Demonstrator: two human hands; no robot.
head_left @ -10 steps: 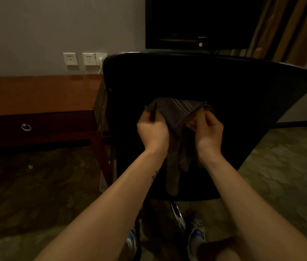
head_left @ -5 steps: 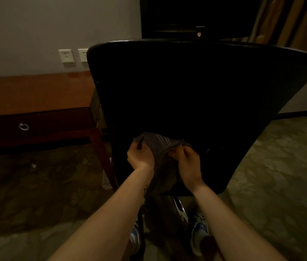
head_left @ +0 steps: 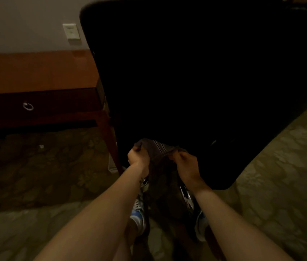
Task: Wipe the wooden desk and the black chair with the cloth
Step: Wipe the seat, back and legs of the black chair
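Both hands, left hand (head_left: pixel 138 158) and right hand (head_left: pixel 186 167), I'm seeing gripping the striped cloth (head_left: pixel 158 149) between them, pressing against the black chair back (head_left: pixel 196 81)

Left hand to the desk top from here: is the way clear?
Probably yes: no object stands between the left hand and the wooden desk; the black chair is ahead, not between. It grips the cloth with the right hand, though.
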